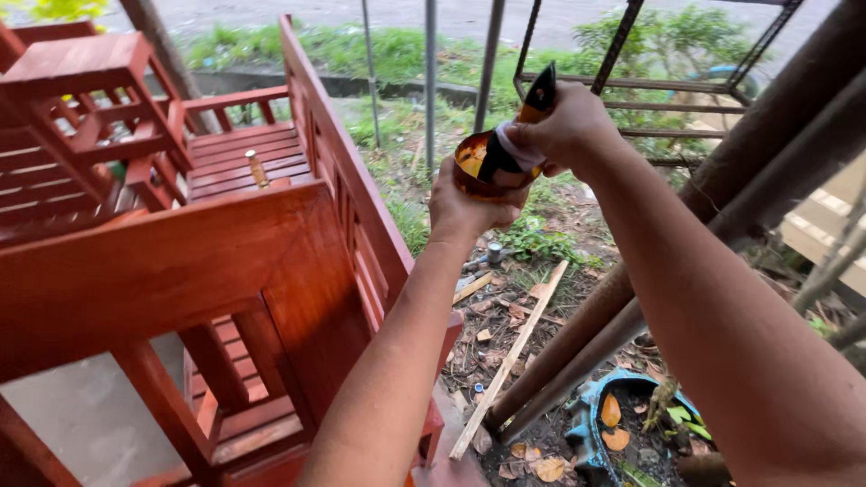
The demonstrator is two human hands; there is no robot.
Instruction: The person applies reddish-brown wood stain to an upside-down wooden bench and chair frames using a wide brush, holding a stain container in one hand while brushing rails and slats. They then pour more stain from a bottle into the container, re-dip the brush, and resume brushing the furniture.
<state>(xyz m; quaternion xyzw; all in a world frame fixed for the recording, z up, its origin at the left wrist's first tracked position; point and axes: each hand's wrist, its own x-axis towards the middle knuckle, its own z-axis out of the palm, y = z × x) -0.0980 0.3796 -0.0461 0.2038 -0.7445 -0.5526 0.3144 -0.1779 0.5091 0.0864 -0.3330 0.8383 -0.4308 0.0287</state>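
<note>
My left hand (465,206) holds up a small round container (480,165) stained with orange-brown varnish, gripping it from below. My right hand (564,126) grips a brush (539,97) with a black and orange handle, its head pushed down into the container. Both hands are raised in front of me, to the right of a red-brown varnished wooden bench (207,261) with slatted seat and tall side panel.
A wooden chair (86,99) lies stacked on the bench at upper left. Thick brown poles (686,234) lean diagonally on the right. A thin wooden strip (510,356), leaf litter and a blue broken tub (591,424) lie on the ground below. Metal posts and grass stand behind.
</note>
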